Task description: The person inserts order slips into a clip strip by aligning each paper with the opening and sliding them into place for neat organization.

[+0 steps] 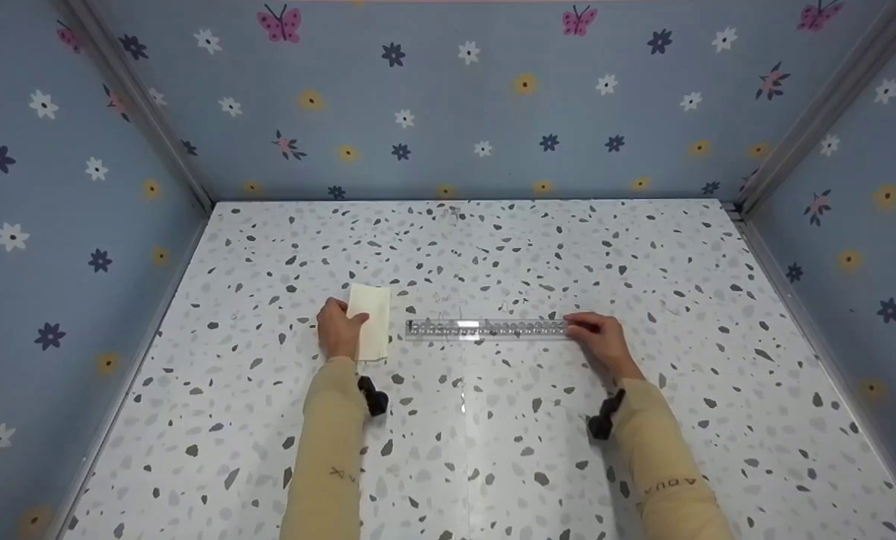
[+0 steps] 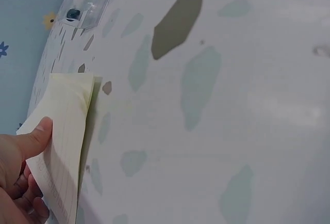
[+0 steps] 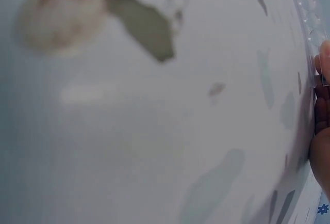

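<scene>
A pale yellow folded sheet of paper (image 1: 374, 322) is held at its left side by my left hand (image 1: 339, 330), thumb on top. Faint lines and small print show on the sheet (image 2: 64, 146) in the left wrist view, where the fingers curl under its edge. To the right lies a long, narrow clear plastic strip (image 1: 493, 329) with a row of rounded bumps. My right hand (image 1: 602, 339) pinches the strip's right end between thumb and fingers. The strip's near end (image 2: 87, 2) has a small dark spot. Only part of the right hand (image 3: 322, 131) shows in the right wrist view.
Both hands are over a white speckled tabletop (image 1: 493, 450). Blue flowered panels (image 1: 448, 97) enclose the back and both sides, with grey metal strips at the corners. A black wrist device (image 1: 373, 396) sits on the left sleeve, another black device (image 1: 605, 416) on the right.
</scene>
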The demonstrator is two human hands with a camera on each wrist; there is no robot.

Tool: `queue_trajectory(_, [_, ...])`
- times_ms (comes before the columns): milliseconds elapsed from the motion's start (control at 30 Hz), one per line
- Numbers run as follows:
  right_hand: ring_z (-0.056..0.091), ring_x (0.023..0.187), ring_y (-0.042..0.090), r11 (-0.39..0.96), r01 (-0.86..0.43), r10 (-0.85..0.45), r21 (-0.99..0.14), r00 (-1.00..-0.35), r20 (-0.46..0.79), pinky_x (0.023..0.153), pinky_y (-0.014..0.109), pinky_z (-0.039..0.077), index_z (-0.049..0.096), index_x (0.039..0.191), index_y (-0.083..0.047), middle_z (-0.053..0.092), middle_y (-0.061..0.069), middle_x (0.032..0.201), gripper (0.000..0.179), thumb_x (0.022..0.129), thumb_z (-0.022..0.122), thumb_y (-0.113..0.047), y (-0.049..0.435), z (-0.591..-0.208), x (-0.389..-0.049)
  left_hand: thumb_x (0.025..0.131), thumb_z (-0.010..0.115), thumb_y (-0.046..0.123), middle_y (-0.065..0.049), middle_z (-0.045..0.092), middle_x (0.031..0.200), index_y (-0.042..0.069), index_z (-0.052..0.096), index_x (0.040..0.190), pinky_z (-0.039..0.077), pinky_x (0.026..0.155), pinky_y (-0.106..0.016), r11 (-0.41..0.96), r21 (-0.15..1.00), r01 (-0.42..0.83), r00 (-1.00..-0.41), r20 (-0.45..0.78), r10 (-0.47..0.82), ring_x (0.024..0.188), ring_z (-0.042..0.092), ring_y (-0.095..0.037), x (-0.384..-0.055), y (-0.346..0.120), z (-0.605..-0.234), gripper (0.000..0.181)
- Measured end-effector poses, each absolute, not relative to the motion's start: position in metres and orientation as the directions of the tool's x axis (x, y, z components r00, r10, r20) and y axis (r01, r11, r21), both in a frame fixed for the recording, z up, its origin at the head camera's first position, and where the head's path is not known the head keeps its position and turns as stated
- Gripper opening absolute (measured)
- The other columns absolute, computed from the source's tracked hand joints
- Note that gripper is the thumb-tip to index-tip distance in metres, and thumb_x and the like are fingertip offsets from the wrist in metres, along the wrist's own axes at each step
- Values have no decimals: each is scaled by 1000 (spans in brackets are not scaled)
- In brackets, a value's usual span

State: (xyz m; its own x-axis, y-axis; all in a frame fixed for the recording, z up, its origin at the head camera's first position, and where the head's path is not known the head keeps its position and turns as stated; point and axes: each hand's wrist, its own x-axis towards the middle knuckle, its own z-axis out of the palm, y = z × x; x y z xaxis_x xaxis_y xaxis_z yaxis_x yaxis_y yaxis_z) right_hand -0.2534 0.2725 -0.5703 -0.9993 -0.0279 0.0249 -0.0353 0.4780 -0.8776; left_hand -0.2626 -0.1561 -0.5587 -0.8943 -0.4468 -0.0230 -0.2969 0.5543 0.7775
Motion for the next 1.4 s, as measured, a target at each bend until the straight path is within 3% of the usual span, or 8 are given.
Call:
queue_trajectory(633, [56, 86, 16, 421, -91, -47, -902, -996, 79, 73, 18, 42, 66, 100, -1, 63, 13, 98, 27, 76, 68, -13, 274, -571, -251, 79, 64, 3, -18, 56, 85, -5, 57, 91, 40, 72, -40, 553, 783, -284, -882, 13, -472, 78, 51, -28, -265, -160, -552, 16])
queue_trajectory(867, [55, 90, 22, 435, -33, -29, -900, -999, 23, 78, 26, 41, 65, 102, -1, 62, 14, 100, 27, 77, 67, -11, 270, -563, -249, 79, 63, 1, -21, 59, 87, -9, 62, 93, 42, 74, -40, 538, 805, -248, -878, 48, -476, 80, 54, -30, -263, -162, -546, 18])
queue_trajectory(1067, [55, 91, 18, 448, -1, -12, -894, -1000, -5, 81, 29, 41, 66, 101, -6, 63, 9, 101, 28, 76, 68, -17, 272, -570, -252, 80, 62, 0, -22, 60, 87, -10, 62, 94, 42, 74, -40, 536, 815, -222, -879, 71, -472, 80, 54, -30, -261, -163, -539, 18])
queue_trajectory(1400, [56, 88, 19, 401, -96, -53, -911, -995, 81, 75, 19, 42, 65, 101, 0, 63, 15, 98, 27, 76, 68, -11, 273, -569, -249, 82, 61, 4, -20, 60, 80, -9, 63, 87, 43, 67, -39, 536, 832, -143, -888, 131, -440, 73, 55, -29, -255, -160, -534, 13])
